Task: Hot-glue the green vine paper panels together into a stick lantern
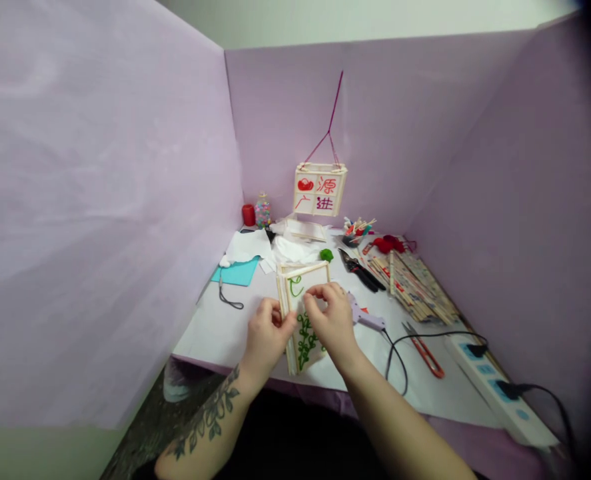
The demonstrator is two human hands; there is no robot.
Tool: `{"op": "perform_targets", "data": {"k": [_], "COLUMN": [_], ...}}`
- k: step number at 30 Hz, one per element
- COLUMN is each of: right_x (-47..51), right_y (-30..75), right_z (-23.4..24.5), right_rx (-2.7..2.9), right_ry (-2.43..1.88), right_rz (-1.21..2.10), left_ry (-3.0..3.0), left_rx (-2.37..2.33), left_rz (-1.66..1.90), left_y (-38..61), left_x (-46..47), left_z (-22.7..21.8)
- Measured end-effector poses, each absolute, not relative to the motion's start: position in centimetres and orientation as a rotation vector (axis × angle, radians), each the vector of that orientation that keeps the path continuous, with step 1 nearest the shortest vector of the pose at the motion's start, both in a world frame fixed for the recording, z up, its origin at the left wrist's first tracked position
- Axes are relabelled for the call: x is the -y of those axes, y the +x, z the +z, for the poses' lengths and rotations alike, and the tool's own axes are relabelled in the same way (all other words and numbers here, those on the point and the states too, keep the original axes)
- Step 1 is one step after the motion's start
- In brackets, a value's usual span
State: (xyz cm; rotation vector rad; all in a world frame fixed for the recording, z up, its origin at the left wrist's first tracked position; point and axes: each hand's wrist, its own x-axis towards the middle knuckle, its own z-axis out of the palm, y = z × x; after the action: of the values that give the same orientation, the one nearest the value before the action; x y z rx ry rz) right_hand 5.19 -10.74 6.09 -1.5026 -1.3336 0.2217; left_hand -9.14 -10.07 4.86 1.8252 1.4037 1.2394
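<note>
Far left, a red cylinder [248, 215] and, just beside it, a clear jar of multicoloured beads [263, 213]; nearer on the left, a flat turquoise sheet [238, 274], partly under white paper [248, 245]. Far centre, a pale-framed box lantern [314, 193] with red and purple markings, hung by a dark-red cord [336, 100]. Right, far to near: black-handled pruning shears [368, 278], thin pale sticks [418, 293], red-handled snips [429, 357], a long white power strip [502, 403] with two black plugs [508, 389].

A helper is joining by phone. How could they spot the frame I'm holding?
On the white table, look near the front edge for the left hand and right hand. The left one grips the pale frame. Green curls mark its panel, whereas the hanging lantern behind carries red and purple marks.
</note>
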Motion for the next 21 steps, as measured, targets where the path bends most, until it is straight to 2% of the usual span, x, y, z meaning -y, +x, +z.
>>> {"op": "perform_targets", "data": {"k": [21], "right_x": [9.9], "right_y": [6.3], "right_z": [5.6], "right_rx": [1.301], "right_ry": [-1.593], "right_rz": [0.375], "left_ry": [1.989], "left_rx": [-1.377], "left_rz": [1.338], "left_y": [-7.3], "left_x": [11.0], "left_z": [3.5]}}
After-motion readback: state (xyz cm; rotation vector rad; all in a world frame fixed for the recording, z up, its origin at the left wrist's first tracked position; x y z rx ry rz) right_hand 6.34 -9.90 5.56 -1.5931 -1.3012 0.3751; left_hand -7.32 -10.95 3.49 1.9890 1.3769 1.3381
